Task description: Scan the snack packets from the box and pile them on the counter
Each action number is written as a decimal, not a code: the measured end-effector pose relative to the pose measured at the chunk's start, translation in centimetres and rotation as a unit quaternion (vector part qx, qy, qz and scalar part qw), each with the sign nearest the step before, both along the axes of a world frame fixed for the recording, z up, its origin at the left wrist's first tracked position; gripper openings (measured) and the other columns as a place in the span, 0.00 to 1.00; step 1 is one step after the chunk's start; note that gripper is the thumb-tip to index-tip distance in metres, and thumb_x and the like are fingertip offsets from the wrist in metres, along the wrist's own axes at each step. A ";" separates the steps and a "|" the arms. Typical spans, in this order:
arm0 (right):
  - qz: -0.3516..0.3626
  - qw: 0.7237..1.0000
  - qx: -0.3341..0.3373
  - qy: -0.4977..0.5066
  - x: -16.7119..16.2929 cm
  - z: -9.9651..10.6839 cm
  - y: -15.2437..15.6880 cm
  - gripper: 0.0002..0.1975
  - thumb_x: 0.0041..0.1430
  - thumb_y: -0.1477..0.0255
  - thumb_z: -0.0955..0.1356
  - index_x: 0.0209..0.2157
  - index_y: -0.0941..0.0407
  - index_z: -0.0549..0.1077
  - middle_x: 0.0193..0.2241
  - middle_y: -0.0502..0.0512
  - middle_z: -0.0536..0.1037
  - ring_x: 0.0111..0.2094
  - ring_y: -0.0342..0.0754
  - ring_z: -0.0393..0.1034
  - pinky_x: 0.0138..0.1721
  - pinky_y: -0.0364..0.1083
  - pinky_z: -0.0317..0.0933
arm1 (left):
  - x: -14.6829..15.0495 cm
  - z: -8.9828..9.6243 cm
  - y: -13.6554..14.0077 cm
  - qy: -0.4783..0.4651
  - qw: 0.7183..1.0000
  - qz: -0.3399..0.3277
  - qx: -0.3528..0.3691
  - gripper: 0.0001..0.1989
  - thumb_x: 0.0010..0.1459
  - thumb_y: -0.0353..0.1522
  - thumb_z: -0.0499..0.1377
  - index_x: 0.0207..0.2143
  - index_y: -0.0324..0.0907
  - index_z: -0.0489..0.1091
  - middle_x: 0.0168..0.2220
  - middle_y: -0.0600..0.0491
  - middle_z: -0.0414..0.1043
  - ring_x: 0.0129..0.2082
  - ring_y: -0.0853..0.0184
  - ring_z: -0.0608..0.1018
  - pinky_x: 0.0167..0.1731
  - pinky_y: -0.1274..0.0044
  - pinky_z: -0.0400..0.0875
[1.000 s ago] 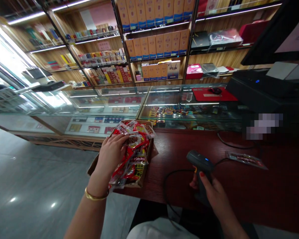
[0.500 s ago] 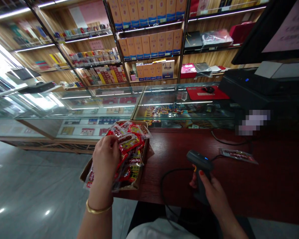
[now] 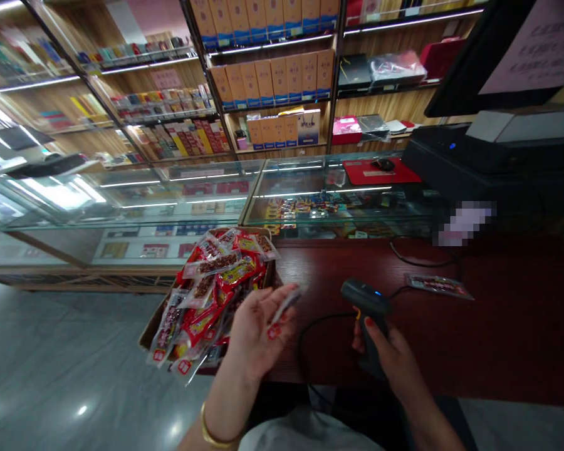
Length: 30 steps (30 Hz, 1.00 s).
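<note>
My left hand (image 3: 261,326) holds a small clear-and-red snack packet (image 3: 286,308) edge-on, between thumb and fingers, just right of a cardboard box (image 3: 146,335). The box is heaped with red and clear snack packets (image 3: 237,270), some hanging over its near left rim. My right hand (image 3: 385,351) is wrapped round the grip of a dark barcode scanner (image 3: 365,297), which points left and shows a small blue light. A single snack packet (image 3: 438,285) lies flat on the dark red wooden desk (image 3: 507,344), beyond the scanner to the right.
The scanner's black cable (image 3: 301,338) loops over the desk. A glass display counter (image 3: 258,188) runs behind, with a red mouse pad (image 3: 407,172) on top. A monitor (image 3: 460,75) stands at the right. Shelves of orange boxes (image 3: 263,81) line the wall.
My left hand has come away from the heap in the box and moved right, with a snack packet in its fingers. The right hand still grips the scanner. The view has shifted slightly.
</note>
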State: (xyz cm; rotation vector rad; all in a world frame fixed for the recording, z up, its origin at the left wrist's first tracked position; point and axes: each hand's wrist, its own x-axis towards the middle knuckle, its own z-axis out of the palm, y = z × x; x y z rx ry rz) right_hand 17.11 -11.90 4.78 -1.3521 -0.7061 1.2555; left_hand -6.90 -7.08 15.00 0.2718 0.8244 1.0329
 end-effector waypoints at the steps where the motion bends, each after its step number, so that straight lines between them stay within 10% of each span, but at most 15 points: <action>1: 0.002 1.000 0.005 -0.007 0.0 0.0 0.0 0.31 0.44 0.42 0.77 0.36 0.55 0.80 0.25 0.51 0.81 0.22 0.46 0.74 0.23 0.44 0.69 | 1.2 -0.9 0.0 -0.067 0.997 -0.023 -0.041 0.14 0.58 0.35 0.61 0.41 0.33 0.76 0.34 0.46 0.76 0.23 0.73 0.68 0.16 0.84 0.57; 7: 0.052 0.996 0.016 -0.066 -0.1 0.6 -0.3 0.32 0.51 0.44 0.75 0.47 0.57 0.82 0.23 0.54 0.82 0.23 0.47 0.73 0.25 0.44 0.68 | 4.8 -6.8 0.2 -0.146 0.978 -0.043 -0.142 0.09 0.58 0.27 0.64 0.42 0.35 0.76 0.34 0.48 0.76 0.28 0.72 0.75 0.26 0.83 0.68; 17: 0.066 0.992 0.043 -0.097 -0.2 0.4 -0.5 0.27 0.57 0.47 0.73 0.45 0.57 0.82 0.23 0.52 0.81 0.24 0.47 0.73 0.27 0.44 0.68 | 3.8 -9.4 1.4 0.045 0.998 -0.014 -0.039 0.10 0.61 0.32 0.63 0.41 0.35 0.81 0.45 0.43 0.80 0.29 0.74 0.76 0.29 0.81 0.70; 22: 0.070 0.992 0.029 -0.097 0.0 -0.4 -0.2 0.30 0.58 0.47 0.73 0.48 0.58 0.81 0.24 0.53 0.82 0.23 0.46 0.71 0.27 0.43 0.66 | 3.8 -11.7 1.6 0.166 0.984 -0.050 0.039 0.21 0.46 0.29 0.73 0.45 0.37 0.81 0.39 0.45 0.81 0.33 0.66 0.80 0.40 0.74 0.74; 24: 0.065 0.993 0.022 -0.097 0.2 -0.6 -0.2 0.30 0.58 0.47 0.73 0.49 0.58 0.81 0.25 0.53 0.83 0.23 0.46 0.71 0.27 0.44 0.66 | 3.9 -12.4 1.5 0.308 0.944 -0.034 0.115 0.19 0.46 0.28 0.71 0.44 0.39 0.82 0.44 0.44 0.80 0.36 0.63 0.80 0.42 0.71 0.75; 30: 0.042 0.993 0.010 -0.111 0.9 -0.9 -0.3 0.30 0.56 0.46 0.73 0.46 0.58 0.82 0.24 0.53 0.82 0.23 0.46 0.71 0.27 0.44 0.66 | 5.0 -11.8 -0.1 0.577 0.709 -0.082 0.397 0.25 0.52 0.33 0.70 0.54 0.47 0.77 0.60 0.43 0.71 0.60 0.51 0.72 0.61 0.60 0.67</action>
